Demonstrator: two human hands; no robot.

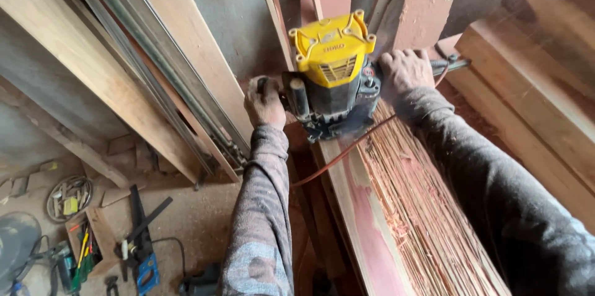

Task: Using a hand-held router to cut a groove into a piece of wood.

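Sawdust covers the concrete floor [198, 221] down at our left, where a small open wooden box [93, 243] holds hand tools with green and orange handles, and a round tin [68, 197] beside it holds small bits of hardware. A blue and black clamp [141, 252] lies just right of the box. Long pale planks [99, 79] and a metal rail [161, 79] lean against the grey wall behind them.

On the reddish wooden beam [365, 209] in front of us stands a power router [334, 79] with a yellow top cap and dark body; a small round red-and-white sticker sits on its right shoulder. We hold it from both sides: our left hand [265, 104] has its grip clenched around the left side handle, and our right hand [404, 71] is closed over the right one. An orange cord [347, 150] trails from the machine across the beam toward us. Right of the cord, long curled red shavings [421, 209] lie thick along the wood. More stacked timber [539, 85] fills the right side.
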